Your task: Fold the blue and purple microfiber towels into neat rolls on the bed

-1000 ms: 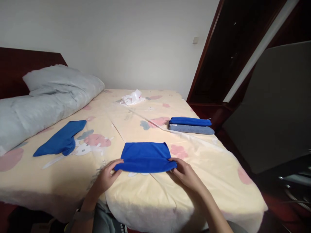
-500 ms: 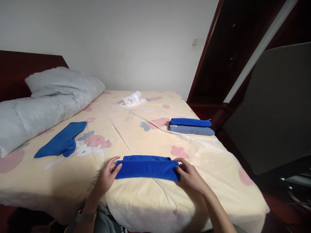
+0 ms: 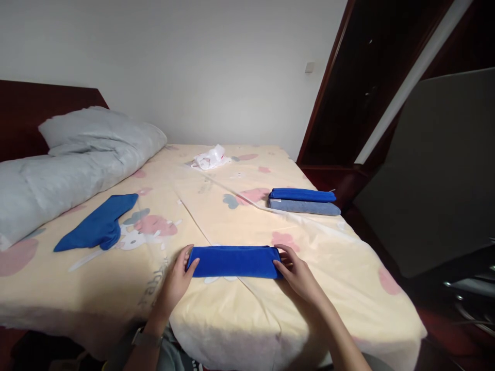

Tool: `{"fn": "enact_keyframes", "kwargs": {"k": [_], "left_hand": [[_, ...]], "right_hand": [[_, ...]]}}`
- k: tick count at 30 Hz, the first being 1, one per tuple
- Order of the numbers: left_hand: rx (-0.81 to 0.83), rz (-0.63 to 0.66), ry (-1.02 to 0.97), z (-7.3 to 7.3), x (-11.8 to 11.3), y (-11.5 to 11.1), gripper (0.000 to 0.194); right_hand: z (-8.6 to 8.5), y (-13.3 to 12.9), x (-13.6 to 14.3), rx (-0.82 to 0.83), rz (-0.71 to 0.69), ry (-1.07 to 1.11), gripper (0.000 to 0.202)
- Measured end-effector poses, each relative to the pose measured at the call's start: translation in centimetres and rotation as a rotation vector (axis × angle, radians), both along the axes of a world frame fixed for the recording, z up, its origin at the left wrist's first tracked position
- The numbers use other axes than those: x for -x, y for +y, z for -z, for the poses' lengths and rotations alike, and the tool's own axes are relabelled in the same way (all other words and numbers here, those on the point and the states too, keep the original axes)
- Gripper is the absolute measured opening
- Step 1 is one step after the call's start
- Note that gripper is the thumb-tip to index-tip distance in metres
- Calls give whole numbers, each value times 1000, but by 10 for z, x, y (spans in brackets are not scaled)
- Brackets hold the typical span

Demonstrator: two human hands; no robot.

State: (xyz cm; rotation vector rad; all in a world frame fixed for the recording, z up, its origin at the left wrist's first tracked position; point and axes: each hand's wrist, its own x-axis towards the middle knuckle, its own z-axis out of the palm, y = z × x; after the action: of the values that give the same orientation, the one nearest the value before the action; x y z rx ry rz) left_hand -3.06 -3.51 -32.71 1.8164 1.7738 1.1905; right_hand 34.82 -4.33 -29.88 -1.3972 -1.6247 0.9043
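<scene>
A bright blue cloth, folded into a long flat strip, lies crosswise near the front edge of the bed. My left hand grips its left end, thumb on top and fingers behind. At the right end, my right hand pinches the cloth in the same way. Farther back on the right, a folded blue cloth rests against a folded grey-blue cloth. On the left a darker blue cloth is spread unevenly.
The bed has a cream patterned sheet. A grey quilt is bunched along the left side, by the dark headboard. A crumpled white plastic bag lies near the wall. Dark furniture stands to the right.
The front layer of the blue cloth has moved away from me and now lines up with the back edge, making one flat strip. Both hands have shifted slightly with it.
</scene>
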Motion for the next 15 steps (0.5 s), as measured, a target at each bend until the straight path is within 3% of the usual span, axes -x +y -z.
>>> {"fn": "enact_keyframes", "kwargs": {"k": [4, 8, 11, 13, 15], "left_hand": [[-37, -18, 102, -5, -3, 5, 39], [-150, -24, 295, -17, 0, 0, 32], [-188, 146, 393, -24, 5, -7, 36], [-140, 297, 429, -25, 8, -10, 47], [-101, 348, 422, -23, 11, -8, 54]], "right_hand": [[6, 7, 4, -57, 42, -85, 35], [-3, 4, 5, -262, 124, -349, 33], [-14, -4, 7, -400, -23, -442, 39], [-15, -7, 9, -396, -181, -469, 54], [-10, -6, 12, -365, -234, -476, 63]]}}
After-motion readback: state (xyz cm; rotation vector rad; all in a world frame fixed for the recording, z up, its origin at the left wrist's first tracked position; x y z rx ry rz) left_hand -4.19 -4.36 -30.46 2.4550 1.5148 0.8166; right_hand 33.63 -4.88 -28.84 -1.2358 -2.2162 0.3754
